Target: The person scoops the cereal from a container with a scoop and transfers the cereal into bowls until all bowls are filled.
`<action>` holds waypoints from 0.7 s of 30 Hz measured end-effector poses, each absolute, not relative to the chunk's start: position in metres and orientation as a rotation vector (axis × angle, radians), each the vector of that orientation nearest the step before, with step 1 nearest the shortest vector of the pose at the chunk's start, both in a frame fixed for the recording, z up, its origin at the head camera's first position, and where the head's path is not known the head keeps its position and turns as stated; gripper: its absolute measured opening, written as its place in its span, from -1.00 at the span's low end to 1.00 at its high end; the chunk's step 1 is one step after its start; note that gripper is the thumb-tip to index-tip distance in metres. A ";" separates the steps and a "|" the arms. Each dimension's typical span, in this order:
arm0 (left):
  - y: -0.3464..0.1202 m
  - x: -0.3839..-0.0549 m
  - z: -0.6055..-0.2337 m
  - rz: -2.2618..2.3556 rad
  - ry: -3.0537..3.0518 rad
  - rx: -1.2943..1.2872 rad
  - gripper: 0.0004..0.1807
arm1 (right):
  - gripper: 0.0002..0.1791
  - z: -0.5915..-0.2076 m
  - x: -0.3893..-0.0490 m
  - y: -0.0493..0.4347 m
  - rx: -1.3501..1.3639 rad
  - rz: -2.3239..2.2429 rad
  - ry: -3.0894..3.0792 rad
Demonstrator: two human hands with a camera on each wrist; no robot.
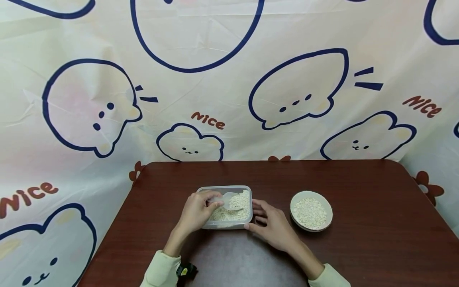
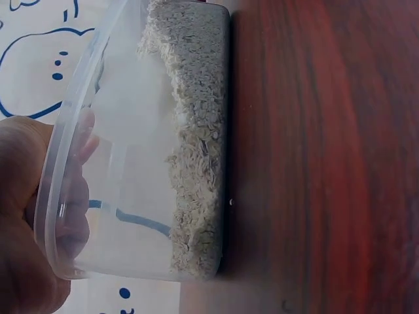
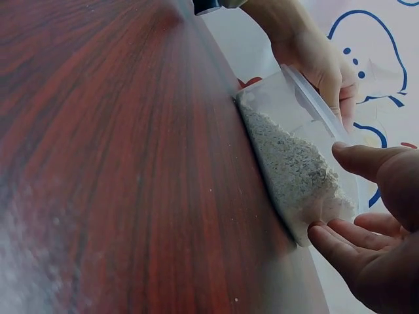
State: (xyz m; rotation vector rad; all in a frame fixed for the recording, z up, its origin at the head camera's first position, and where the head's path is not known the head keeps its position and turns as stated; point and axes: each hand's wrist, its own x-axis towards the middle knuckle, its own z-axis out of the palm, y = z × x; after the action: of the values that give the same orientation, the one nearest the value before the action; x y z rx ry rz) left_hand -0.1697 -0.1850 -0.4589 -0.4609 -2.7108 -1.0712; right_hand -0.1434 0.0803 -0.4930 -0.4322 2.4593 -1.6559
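In the head view my left hand (image 1: 198, 211) pinches a translucent white scoop (image 1: 233, 200) between thumb and fingers. The scoop's bowl carries pale, oat-like flakes (image 1: 224, 215) and is inside a clear plastic container (image 1: 225, 227). Flakes lie unevenly along the container's bottom in the left wrist view, where the wall blurs the left fingers. Against the container's right side, my right hand (image 1: 275, 229) rests with fairly straight fingers, its thumb by the near right corner. The right wrist view shows the right fingertips (image 3: 317, 229) touching the wall.
To the right of the container stands a white bowl (image 1: 311, 228) filled with the same pale flakes. Both sit on a dark red-brown wooden table (image 1: 376, 223). Behind the table hangs a cloth (image 1: 229, 95) printed with cartoon bears. A dark object (image 1: 187, 271) is by the left sleeve.
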 end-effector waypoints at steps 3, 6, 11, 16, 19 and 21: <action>-0.186 -0.170 -0.459 -1.095 -2.701 -0.470 -0.88 | -0.19 -0.493 -0.143 0.081 -0.428 -1.656 2.457; -0.189 -0.170 -0.458 -1.151 -2.693 -0.481 -0.90 | -0.19 -0.492 -0.143 0.081 -0.425 -1.657 2.452; -0.196 -0.171 -0.457 -1.249 -2.660 -0.507 -0.92 | -0.19 -0.491 -0.143 0.081 -0.433 -1.657 2.448; -0.204 -0.173 -0.456 -1.302 -2.618 -0.525 -0.92 | -0.19 -0.488 -0.143 0.084 -0.477 -1.668 2.435; -0.210 -0.174 -0.453 -1.326 -2.598 -0.509 -0.92 | -0.19 -0.487 -0.144 0.087 -0.498 -1.680 2.431; -0.215 -0.174 -0.451 -1.342 -2.588 -0.483 -0.92 | -0.18 -0.487 -0.145 0.088 -0.504 -1.686 2.430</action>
State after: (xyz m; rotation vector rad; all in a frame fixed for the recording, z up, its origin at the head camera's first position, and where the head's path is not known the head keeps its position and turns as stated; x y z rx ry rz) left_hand -0.1741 -0.2150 -0.4513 -0.4829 -2.5883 -1.3419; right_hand -0.1448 0.0883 -0.4868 -0.5042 2.4304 -1.6857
